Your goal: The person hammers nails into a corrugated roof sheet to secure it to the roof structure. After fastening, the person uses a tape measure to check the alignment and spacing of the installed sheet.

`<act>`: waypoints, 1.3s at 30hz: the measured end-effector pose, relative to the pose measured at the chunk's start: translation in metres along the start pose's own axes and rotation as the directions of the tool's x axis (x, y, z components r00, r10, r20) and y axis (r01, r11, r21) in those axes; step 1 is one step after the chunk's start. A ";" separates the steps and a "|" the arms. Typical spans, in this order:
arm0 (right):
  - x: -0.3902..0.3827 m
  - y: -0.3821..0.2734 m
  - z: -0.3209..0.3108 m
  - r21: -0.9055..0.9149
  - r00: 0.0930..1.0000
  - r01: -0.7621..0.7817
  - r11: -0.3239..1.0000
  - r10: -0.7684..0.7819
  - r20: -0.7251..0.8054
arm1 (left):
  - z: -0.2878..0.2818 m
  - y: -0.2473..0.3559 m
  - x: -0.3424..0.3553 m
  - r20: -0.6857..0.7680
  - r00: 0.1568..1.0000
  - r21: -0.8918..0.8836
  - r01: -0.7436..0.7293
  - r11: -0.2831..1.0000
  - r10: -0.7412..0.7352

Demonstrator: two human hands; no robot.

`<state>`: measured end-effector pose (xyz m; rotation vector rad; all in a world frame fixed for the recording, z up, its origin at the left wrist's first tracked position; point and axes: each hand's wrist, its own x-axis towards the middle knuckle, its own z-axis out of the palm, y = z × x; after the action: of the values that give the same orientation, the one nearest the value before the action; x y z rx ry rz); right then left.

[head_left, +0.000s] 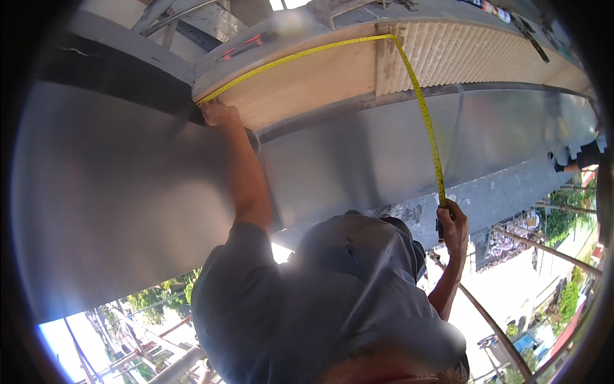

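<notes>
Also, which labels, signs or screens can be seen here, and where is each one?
Coloured stickers: small row at the top edge, right of centre; red, white and dark.
Red mark: thin strokes on the grey metal beam, upper left of centre.
No packages or screens in view.

A person in front of you holds the tape measure (pixel 419 96) stretched across the panel (pixel 307 89) overhead, one hand (pixel 219 115) pinning its end at the panel's left edge, the other hand (pixel 454 225) lower right beside the metal sheet (pixel 358 153), with scaffold poles (pixel 543 251) farther right.
</notes>
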<state>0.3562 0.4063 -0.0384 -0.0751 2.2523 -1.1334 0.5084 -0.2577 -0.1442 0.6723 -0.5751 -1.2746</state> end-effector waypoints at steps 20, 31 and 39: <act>0.010 0.015 -0.007 -0.011 0.988 0.140 0.990 -0.141 -0.069 | 0.027 0.028 0.000 0.147 0.977 0.983 -0.126 -0.135 0.156; 0.056 0.148 0.004 0.040 0.979 0.205 0.978 -0.205 0.013 | 0.000 0.007 -0.005 0.415 0.892 0.765 -0.448 0.463 0.179; -0.001 0.327 0.017 0.078 0.982 -0.190 0.979 0.188 0.032 | -0.080 -0.021 -0.057 0.739 0.673 0.658 -0.711 0.250 -0.032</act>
<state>0.4358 0.6010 -0.2898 0.1545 2.1382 -1.1122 0.5404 -0.1942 -0.2151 0.9431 -2.0762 -0.5031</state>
